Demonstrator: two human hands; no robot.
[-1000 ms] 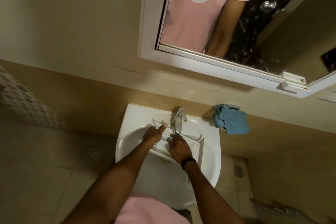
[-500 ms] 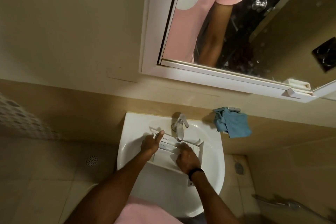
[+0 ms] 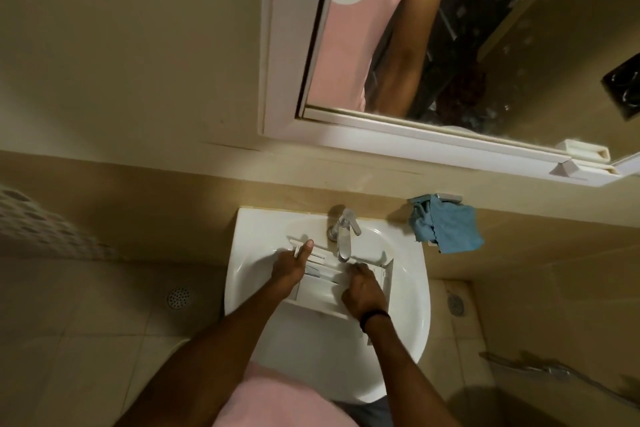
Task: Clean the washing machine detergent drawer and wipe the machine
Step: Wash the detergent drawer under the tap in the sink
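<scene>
A white plastic detergent drawer (image 3: 317, 295) lies in the white sink (image 3: 412, 291), open side up, with its far edge under the silver tap (image 3: 344, 232). Its long side runs left to right across the bowl. The left hand (image 3: 289, 269) holds the drawer's left wall, thumb straight along the far left corner. Its other fingers are hidden. The right hand (image 3: 362, 291) is inside the drawer with bent fingers pressed together. I cannot tell if it holds anything. A crumpled blue cloth (image 3: 446, 229) hangs on the wall to the right.
</scene>
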